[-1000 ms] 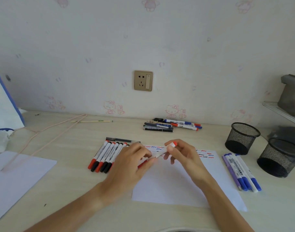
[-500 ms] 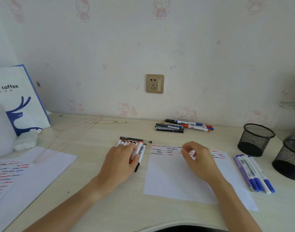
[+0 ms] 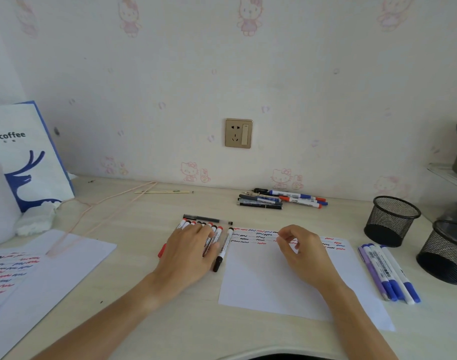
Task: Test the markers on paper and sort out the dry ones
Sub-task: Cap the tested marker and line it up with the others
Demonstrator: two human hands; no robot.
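Left hand (image 3: 189,252) fingers flat on marker row (image 3: 214,236), right hand (image 3: 304,253) fingers loosely curled, holding nothing, over paper (image 3: 263,279)

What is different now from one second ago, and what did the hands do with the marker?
The left hand set the red-capped marker it shared with the right hand down into the row of red and black markers and now rests on it. The right hand let go and hovers empty over the test paper. The blue markers and mesh cups stayed put.

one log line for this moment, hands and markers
left hand: flat on marker row | right hand: loosely curled, empty, over test paper | blue markers: right of paper
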